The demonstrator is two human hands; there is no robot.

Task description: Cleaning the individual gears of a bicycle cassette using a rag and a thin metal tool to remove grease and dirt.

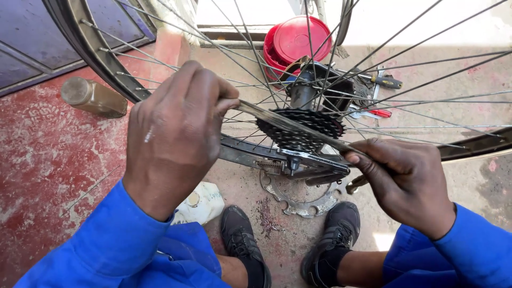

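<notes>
Red-painted concrete floor (42,160) is running under everything, worn pale in patches, and a bicycle wheel (101,58) is standing across the view with its spokes fanning out over the scene. At the hub, the dark cassette (301,128) is sitting dead centre, teeth facing the camera.

Both hands are working one long flat metal bar (288,125). It is lying on a shallow diagonal, high on the left, dropping to the right, and passing straight across the face of the cassette. The left hand (176,133) is clenching the upper end, fingers wrapped tight over it. The right hand (405,181) is gripping the lower end, thumb pressing along the top. So the cassette is lying between the two grips, somewhat nearer the right hand.

Under the sprockets a chain whip tool (298,160) is hanging against the cogs. On the floor below, a toothed chainring (304,205) is lying flat between two black shoes (240,240). Farther back, a red bucket (298,40) is sitting beside screwdrivers (381,112), and a brown bottle (93,97) is lying on its side at the left.
</notes>
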